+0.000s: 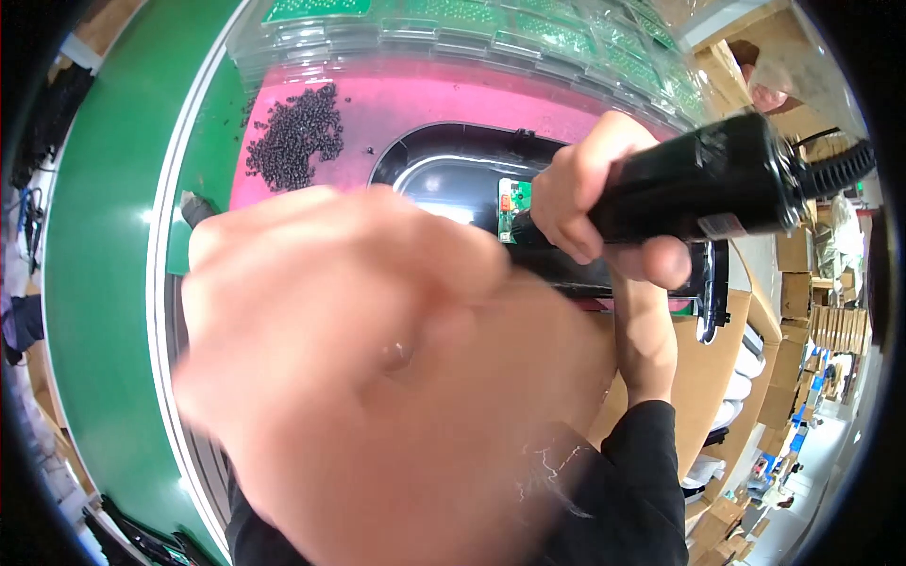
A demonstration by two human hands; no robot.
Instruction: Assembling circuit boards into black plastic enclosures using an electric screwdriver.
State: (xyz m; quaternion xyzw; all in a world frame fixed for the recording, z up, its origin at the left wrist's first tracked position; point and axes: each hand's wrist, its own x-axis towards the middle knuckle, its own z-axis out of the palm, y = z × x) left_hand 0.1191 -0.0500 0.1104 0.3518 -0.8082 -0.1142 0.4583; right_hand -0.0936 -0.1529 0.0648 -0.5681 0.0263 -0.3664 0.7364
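1. my right hand (pixel 595 189), at 2 o'clock: fingers wrapped round and clamped on a black cylindrical tool (pixel 698 179).
2. said tool: tilted, working end toward 8 o'clock, ribbed black cable (pixel 835 170) leaving its far end toward 3 o'clock.
3. my left hand (pixel 321 283), at 9 o'clock: large, near the lens, blurred, fingers curled; whether it grips anything, i cannot tell.
4. green circuit board (pixel 509 198), at 1 o'clock: inside the shell, by the tool's working end; contact between them hidden.
5. black shell (pixel 415 146), at 12 o'clock: glossy, round-cornered, partly behind my hands.
6. pink mat (pixel 377 99), at 11 o'clock: under the shell.
7. heap of small black pieces (pixel 297 137), between 10 and 11 o'clock: on the mat.
8. clear trays (pixel 453 42), at 12 o'clock: beyond the mat, green boards inside.
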